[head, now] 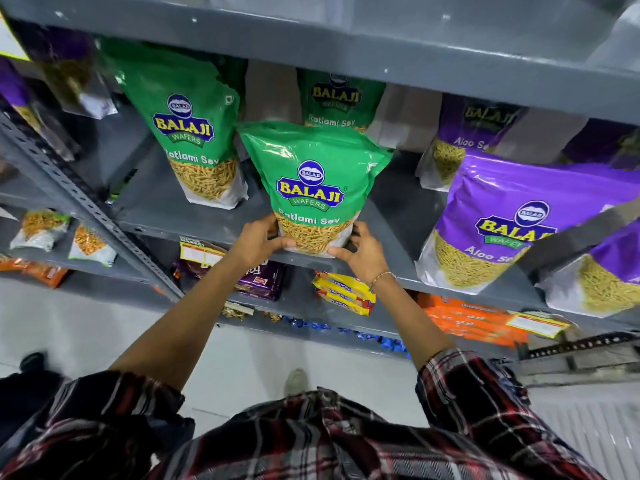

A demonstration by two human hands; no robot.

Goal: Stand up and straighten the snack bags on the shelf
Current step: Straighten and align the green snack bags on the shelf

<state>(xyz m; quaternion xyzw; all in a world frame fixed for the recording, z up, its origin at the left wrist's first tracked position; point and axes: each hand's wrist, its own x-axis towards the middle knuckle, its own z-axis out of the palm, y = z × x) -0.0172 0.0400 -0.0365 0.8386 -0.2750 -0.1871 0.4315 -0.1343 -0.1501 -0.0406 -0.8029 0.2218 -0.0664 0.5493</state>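
Note:
A green Ratlami Sev snack bag (pixel 313 183) stands upright at the front edge of the grey shelf (pixel 162 206). My left hand (pixel 259 242) grips its lower left corner and my right hand (pixel 360 252) grips its lower right corner. To its left stands a second green bag (pixel 187 126), and a third green bag (pixel 337 100) stands behind it at the back. On the right, purple Aloo Sev bags (pixel 512 220) stand along the front, with another purple bag (pixel 474 133) behind them.
The shelf above (pixel 346 46) overhangs the bag tops. A perforated grey upright (pixel 69 192) runs down the left. Lower shelves hold yellow packs (pixel 346 292), purple packs (pixel 263 278) and orange packs (pixel 467 317). More snack bags (pixel 38 230) sit in the left bay.

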